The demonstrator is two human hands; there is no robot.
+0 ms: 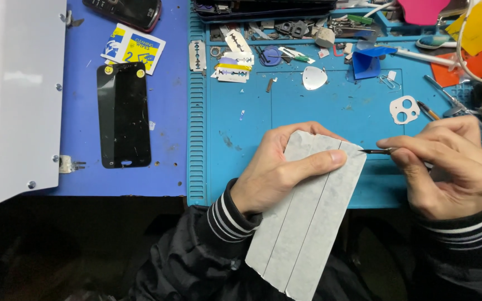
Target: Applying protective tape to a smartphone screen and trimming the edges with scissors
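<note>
Head view: left hand (277, 175) grips a grey striped rectangular sheet (308, 217) overhanging the blue mat's (308, 108) near edge; right hand (453, 164) pinches what look like thin metal tweezers (377, 151) at its corner.

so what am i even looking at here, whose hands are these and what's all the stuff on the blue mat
This is one picture from a camera worn on a person's head, looking down at their own two bare hands over a workbench. There is no machine. The left hand holds a grey sheet with two thin lines along it, thumb pressed across the top. The right hand grips fine tweezers, their tip at the sheet's upper right edge. Under them lies a blue mat. On it are a razor blade, a pale pick and a white camera cutout; more small tools crowd the far edge. To the left, off the mat, lies a black phone screen, beside a white panel.
</note>
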